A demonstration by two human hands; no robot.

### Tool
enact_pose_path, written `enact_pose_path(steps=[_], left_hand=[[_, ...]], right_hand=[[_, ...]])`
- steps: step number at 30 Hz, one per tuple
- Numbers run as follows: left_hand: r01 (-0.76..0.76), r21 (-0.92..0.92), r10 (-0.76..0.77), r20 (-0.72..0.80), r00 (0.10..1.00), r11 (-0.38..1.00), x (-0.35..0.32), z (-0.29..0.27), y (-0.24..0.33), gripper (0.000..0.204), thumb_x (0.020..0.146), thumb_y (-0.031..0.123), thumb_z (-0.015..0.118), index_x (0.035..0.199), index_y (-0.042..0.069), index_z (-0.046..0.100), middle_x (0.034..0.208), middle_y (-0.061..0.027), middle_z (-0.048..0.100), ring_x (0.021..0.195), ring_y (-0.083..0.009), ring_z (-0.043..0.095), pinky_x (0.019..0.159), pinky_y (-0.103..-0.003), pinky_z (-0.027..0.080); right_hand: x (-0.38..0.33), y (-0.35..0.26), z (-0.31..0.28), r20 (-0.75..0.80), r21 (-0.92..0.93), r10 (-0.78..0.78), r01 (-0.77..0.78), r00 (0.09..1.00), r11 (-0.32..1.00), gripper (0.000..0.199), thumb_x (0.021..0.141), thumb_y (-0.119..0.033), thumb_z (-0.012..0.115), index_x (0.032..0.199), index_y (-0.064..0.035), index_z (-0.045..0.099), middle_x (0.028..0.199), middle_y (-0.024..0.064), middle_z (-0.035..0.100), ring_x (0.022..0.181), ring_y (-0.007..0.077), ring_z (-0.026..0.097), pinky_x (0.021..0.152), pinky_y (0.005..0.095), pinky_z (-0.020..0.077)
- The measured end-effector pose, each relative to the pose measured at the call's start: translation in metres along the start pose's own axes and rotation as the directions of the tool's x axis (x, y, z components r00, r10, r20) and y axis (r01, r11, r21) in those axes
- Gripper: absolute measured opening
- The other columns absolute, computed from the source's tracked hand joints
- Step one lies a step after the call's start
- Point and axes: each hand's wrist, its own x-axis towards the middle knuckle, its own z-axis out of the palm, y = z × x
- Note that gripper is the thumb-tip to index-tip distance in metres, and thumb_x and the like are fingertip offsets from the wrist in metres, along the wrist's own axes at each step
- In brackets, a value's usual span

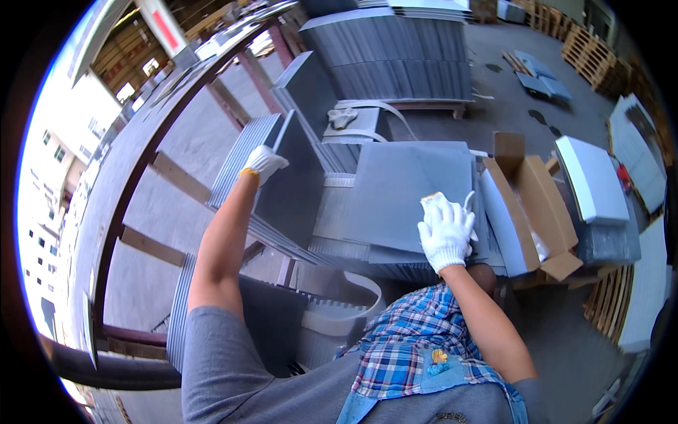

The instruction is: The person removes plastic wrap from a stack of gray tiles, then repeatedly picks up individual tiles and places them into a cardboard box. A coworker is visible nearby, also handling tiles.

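Note:
My left hand (pixel 263 164), in a white knitted glove with a yellow cuff, grips the top edge of a dark grey slab (pixel 291 187). That slab stands on edge, leaning beside a row of similar upright slabs (pixel 244 152). In front of me a broad grey slab (pixel 402 187) lies flat on a stack. My right hand (pixel 446 237), gloved in white too, presses a white cloth (pixel 432 198) with a tan edge onto its right part. Most of the cloth is hidden under the fingers.
An open cardboard box (pixel 526 212) stands right of the flat slab, beside a white-topped block (pixel 593 180). A large slab stack (pixel 395 60) rises behind. A crumpled glove (pixel 342 117) lies on a smaller stack. A brown metal rail (pixel 152 145) curves along the left. Wooden pallets (pixel 590 56) stand far right.

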Motion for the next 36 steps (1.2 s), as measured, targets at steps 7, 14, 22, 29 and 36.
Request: enact_pose_path(steps=[7, 14, 22, 29, 36], left_hand=[[-0.137, -0.222, 0.143, 0.012, 0.990, 0.965, -0.030, -0.105, 0.005, 0.028, 0.089, 0.020, 0.075, 0.102, -0.004, 0.081, 0.092, -0.0110, 0.079, 0.084, -0.0199, 0.074, 0.079, -0.032, 0.056], [-0.219, -0.444, 0.268, 0.049, 0.962, 0.869, -0.096, -0.136, 0.143, 0.024, 0.091, 0.016, 0.075, 0.104, -0.004, 0.078, 0.093, -0.0106, 0.078, 0.081, -0.0200, 0.074, 0.077, -0.031, 0.058], [0.059, -0.669, 0.298, 0.405, 0.864, 0.741, -0.066, -0.061, 0.207, 0.024, 0.094, 0.016, 0.072, 0.109, -0.003, 0.074, 0.103, -0.0161, 0.079, 0.088, -0.0268, 0.078, 0.081, -0.037, 0.064], [0.218, -0.713, 0.242, 0.483, 0.842, 0.667, -0.053, 0.011, 0.229, 0.026, 0.098, 0.021, 0.070, 0.107, -0.004, 0.074, 0.099, -0.0130, 0.077, 0.085, -0.0251, 0.075, 0.080, -0.036, 0.061], [0.287, -0.754, 0.136, 0.444, 0.886, 0.591, -0.030, 0.076, 0.132, 0.034, 0.097, 0.029, 0.073, 0.113, -0.001, 0.074, 0.105, -0.0123, 0.076, 0.091, -0.0248, 0.073, 0.087, -0.038, 0.059]], right_hand=[[-0.004, 0.002, 0.003, 0.008, 0.101, 0.062, -0.063, 0.998, 0.993, 0.043, 0.088, -0.039, 0.068, 0.123, -0.0141, 0.067, 0.127, 0.0069, 0.059, 0.122, 0.0302, 0.050, 0.107, 0.0572, 0.0329], [-0.010, 0.012, -0.001, 0.105, 0.060, 0.101, -0.108, 0.989, 0.992, 0.033, 0.092, -0.030, 0.066, 0.124, -0.0196, 0.066, 0.126, 0.0057, 0.060, 0.118, 0.0289, 0.056, 0.093, 0.0509, 0.0429], [-0.026, 0.052, -0.038, 0.338, 0.176, 0.305, -0.378, 0.891, 0.909, 0.030, 0.103, -0.027, 0.053, 0.131, -0.0271, 0.064, 0.122, 0.0090, 0.070, 0.111, 0.0303, 0.070, 0.092, 0.0469, 0.0579], [-0.046, 0.079, -0.055, -0.016, 0.447, 0.474, -0.418, 0.880, 0.791, 0.031, 0.105, -0.031, 0.052, 0.134, -0.0305, 0.065, 0.117, 0.0101, 0.075, 0.104, 0.0389, 0.069, 0.090, 0.0505, 0.0557], [-0.032, 0.056, -0.047, -0.231, 0.440, 0.349, -0.223, 0.908, 0.870, 0.030, 0.097, -0.024, 0.067, 0.127, -0.0245, 0.068, 0.107, 0.0043, 0.075, 0.091, 0.0320, 0.071, 0.080, 0.0458, 0.0573]])
